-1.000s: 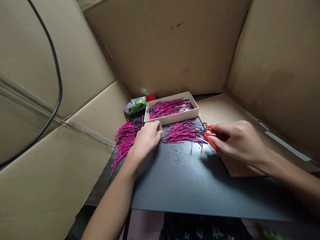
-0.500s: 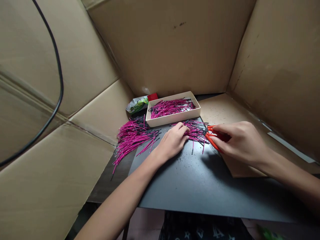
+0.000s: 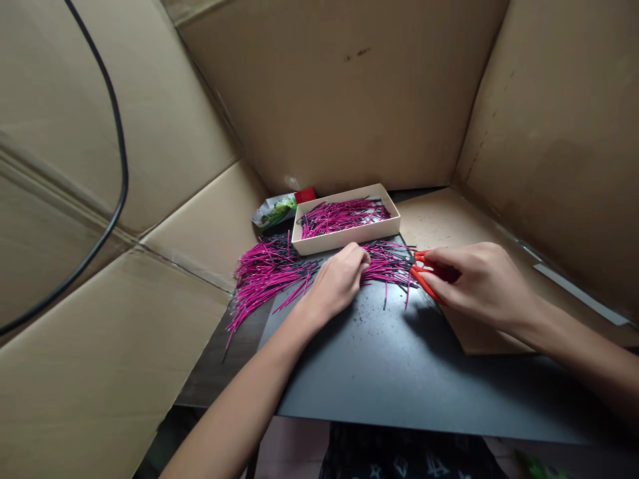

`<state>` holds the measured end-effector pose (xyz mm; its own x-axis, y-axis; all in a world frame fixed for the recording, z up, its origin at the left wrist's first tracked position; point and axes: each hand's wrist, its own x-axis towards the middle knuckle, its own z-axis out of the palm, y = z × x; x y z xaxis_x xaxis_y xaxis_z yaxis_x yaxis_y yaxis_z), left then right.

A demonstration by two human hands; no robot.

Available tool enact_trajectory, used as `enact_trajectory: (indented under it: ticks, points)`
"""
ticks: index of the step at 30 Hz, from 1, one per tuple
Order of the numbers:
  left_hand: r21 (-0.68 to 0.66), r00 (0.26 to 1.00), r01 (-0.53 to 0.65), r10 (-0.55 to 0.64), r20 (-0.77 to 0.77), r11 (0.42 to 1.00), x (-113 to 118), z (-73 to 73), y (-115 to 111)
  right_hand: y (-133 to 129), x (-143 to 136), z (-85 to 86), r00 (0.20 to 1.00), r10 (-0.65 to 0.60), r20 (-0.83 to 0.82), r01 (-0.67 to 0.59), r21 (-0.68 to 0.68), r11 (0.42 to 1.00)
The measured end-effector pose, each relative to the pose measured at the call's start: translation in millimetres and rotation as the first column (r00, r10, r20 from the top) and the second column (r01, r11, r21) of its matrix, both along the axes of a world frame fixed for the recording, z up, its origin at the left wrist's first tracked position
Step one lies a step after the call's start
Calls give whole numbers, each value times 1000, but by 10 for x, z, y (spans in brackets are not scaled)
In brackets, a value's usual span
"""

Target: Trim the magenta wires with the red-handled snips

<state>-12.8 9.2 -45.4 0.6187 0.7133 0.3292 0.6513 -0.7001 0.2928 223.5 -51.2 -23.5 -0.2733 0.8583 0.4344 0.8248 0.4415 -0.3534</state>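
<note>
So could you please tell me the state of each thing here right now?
Box: open, holding pink wires.
Middle wire pile: loose, under left hand's fingertips.
Left wire pile: loose, untouched.
Left hand: resting on the middle pile.
Right hand: closed on the cutters.
Cutters: held, handles apart.

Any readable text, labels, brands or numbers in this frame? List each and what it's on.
None can be read.
Green and white packet behind the box: has print, too small and blurred to read.
Red item next to the packet: no legible marking.
Red-handled tool in the right hand: no visible brand.
Dark fabric at the bottom edge: light pattern only, not readable as letters.
Cardboard walls: only smudges.
</note>
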Motion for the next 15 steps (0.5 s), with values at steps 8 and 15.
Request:
enact_trajectory:
  ticks: [8,15]
  points:
    - [-81,994,-51,59,96,995,-13,92,-16,0,-8,27,1000,-3,31,4,-27,1000]
    - [-110,991,-67,80,111,992,32,173,-82,1,-13,34,998,-17,62,21,-62,998]
